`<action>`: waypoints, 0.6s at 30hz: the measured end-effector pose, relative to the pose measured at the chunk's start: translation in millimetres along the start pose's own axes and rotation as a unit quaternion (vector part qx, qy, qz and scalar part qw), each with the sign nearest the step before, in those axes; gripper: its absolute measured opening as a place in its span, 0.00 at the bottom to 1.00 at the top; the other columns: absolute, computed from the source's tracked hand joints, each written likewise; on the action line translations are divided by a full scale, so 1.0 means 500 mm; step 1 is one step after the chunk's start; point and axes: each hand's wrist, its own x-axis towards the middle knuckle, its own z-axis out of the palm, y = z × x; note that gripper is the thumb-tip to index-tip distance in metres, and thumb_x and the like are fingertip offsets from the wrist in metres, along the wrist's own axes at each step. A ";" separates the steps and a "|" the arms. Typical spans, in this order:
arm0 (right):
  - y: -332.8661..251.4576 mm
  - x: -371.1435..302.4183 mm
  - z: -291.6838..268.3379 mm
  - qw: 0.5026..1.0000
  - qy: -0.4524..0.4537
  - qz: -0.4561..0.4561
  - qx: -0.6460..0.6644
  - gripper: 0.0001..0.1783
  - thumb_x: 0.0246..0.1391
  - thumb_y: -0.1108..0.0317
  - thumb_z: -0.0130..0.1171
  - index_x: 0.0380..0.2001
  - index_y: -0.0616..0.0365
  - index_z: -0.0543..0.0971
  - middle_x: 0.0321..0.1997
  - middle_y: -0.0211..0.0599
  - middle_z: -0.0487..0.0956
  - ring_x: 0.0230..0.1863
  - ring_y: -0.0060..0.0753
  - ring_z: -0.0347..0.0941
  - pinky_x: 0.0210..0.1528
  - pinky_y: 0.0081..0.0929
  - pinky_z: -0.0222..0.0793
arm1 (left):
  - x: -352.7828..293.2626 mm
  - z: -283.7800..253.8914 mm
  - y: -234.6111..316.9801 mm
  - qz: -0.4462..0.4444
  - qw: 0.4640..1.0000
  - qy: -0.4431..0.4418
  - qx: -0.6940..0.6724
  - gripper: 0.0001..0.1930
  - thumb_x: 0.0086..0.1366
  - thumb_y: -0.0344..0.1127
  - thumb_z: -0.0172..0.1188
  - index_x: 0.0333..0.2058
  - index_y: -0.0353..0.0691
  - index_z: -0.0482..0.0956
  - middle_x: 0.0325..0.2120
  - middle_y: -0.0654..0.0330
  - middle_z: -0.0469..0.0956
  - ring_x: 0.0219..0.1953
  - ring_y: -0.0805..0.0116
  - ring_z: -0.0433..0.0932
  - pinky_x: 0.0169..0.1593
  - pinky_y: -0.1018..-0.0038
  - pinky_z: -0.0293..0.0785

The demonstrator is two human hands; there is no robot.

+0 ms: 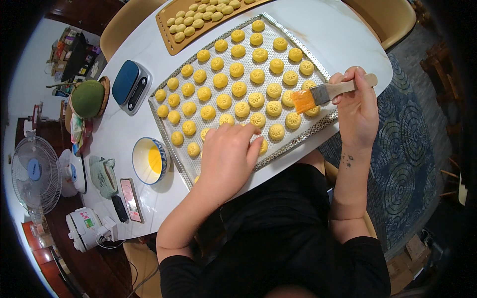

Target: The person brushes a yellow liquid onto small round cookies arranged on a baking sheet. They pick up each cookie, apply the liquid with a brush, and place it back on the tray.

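Observation:
My right hand [358,107] grips the wooden handle of a pastry brush [318,95] over the right side of a perforated metal baking tray [325,124]. The brush's bristles look wet and orange-yellow, and they hang over pastries in the nearest right rows. Small round yellow pastries [257,119], many stamped with a flower pattern, stand in rows on the tray. Low over the tray's near edge is my left hand [226,156], its fingers bent and the thumb apart from them. A pastry [263,147] shows beside that thumb; others lie hidden beneath the hand.
Left of the tray stands a bowl [150,160] of yellow liquid. A kitchen scale [130,87], a green pomelo-like fruit [88,98], a phone [131,200] and a cloth pouch [104,178] lie further left. Beyond the tray, a brown tray [171,45] carries more dough balls.

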 end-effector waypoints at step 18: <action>0.109 0.008 0.265 0.977 -0.170 0.033 -0.124 0.11 0.57 0.64 0.50 0.33 0.62 0.74 0.27 0.33 0.76 0.28 0.23 0.75 0.34 0.20 0.70 | -0.148 -0.089 -0.054 -0.063 0.947 0.043 -0.312 0.17 0.45 0.33 0.66 0.37 0.38 0.79 0.28 0.63 0.76 0.31 0.72 0.69 0.36 0.79 0.64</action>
